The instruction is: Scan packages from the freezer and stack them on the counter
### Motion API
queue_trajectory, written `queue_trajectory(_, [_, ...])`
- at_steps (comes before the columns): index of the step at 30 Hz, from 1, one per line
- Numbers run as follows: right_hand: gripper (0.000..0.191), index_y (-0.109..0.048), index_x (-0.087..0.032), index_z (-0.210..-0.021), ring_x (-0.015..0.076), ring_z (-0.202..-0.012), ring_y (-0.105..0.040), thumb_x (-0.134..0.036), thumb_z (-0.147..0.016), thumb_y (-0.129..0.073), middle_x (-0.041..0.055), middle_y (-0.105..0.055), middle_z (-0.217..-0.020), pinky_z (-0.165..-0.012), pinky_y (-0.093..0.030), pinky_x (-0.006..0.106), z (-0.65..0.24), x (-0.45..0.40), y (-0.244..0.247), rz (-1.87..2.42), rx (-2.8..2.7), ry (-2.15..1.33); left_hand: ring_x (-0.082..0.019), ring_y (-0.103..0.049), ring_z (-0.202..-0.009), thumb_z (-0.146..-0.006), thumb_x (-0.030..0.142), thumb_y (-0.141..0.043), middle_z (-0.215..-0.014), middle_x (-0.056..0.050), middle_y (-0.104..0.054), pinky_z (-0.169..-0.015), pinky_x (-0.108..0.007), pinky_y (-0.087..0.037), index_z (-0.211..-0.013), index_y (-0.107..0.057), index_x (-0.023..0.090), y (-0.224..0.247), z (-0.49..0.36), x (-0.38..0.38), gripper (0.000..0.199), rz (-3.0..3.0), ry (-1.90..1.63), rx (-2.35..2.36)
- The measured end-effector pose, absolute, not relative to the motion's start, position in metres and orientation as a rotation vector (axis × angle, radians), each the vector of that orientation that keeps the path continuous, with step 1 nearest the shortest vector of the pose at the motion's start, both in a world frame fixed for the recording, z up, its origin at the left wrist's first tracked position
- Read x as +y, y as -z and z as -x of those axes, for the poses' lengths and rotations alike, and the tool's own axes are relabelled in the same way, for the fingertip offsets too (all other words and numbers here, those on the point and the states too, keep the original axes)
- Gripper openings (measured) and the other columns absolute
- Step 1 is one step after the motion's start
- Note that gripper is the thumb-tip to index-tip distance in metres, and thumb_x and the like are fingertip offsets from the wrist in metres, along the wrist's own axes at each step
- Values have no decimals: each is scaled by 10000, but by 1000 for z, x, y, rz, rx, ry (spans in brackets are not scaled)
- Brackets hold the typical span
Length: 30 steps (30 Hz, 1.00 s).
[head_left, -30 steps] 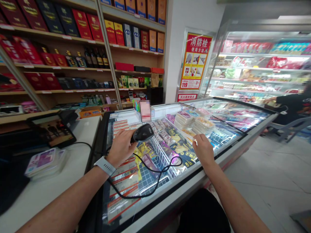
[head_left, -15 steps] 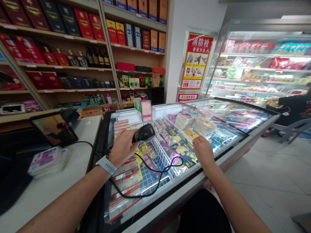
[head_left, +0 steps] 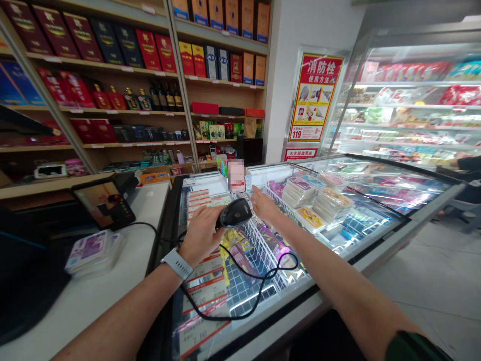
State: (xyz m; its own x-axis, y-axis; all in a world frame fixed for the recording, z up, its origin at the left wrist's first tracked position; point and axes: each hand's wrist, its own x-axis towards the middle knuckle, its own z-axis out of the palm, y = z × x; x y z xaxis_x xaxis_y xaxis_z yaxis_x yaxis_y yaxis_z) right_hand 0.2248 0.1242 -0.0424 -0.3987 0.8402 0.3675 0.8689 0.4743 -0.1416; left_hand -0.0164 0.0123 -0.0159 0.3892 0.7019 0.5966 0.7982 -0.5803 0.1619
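My left hand, with a watch on its wrist, is wrapped round the handle of a black barcode scanner. The scanner's head points right over the freezer, and its black cable loops across the glass. My right hand is empty beyond the scanner, its index finger stretched out and the other fingers loosely bent. Just left of its fingertip stands an upright phone-like panel, its face blurred out. Flat clear packs with coloured labels lie stacked on the freezer to the right of my right arm.
Beneath my hands is a glass-topped chest freezer with packaged goods in wire baskets. A counter at left bears a tablet and more clear packs. Bottle shelves stand behind; a person's sleeve shows at far right.
My right hand has moved forward and left from beside the stacked packs to near the upright panel, its index finger now extended. My left hand still holds the scanner. The view has turned slightly left.
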Motion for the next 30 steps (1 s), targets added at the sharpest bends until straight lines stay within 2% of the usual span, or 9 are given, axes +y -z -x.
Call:
queue_trajectory(5, [259,-561,-164,-1144,252,-1280,-538,-119,-924,-432,104,-211,-1644,-999,-484,391,-200,156,49,1476,-2364,137,-276,-613,-1152,-808,162,-569,-1215,-95,-685,-1093,-495,-360,-1253,-563,211,14,15,10,447,2486,983,-1366])
queue_trajectory(10, [256,-556,-181,-1161,251,-1143,-631,-165,-931,-443,93,-188,-1652,-891,-536,387,-192,168,50,1519,-2405,158,-259,-610,-1154,-789,114,-563,-1235,-85,-680,-1073,-487,-388,-1271,-558,222,10,13,7,494,2516,1020,-1358])
queue_trajectory(15, [292,-544,-175,-1181,266,-1080,-664,-156,-910,-436,116,-197,-1646,-834,-555,402,-187,179,46,1544,-2420,197,-256,-608,-1155,-772,97,-580,-1239,-80,-679,-1085,-489,-380,-1257,-567,220,10,13,7,501,2518,1043,-1374])
queue_trajectory(24, [326,-550,-172,-1159,296,-1074,-673,-104,-854,-459,142,-177,-1646,-854,-551,453,-180,192,38,1599,-2451,151,-267,-614,-1154,-799,124,-580,-1239,-96,-681,-1082,-511,-377,-1240,-562,211,11,13,8,449,2523,1034,-1375])
queue_trajectory(30, [323,-548,-183,-1174,280,-1050,-681,-124,-869,-462,125,-245,-1631,-841,-556,425,-184,182,40,1576,-2400,158,-261,-615,-1157,-799,114,-570,-1234,-93,-684,-1093,-507,-367,-1235,-559,208,11,13,7,446,2512,1027,-1385])
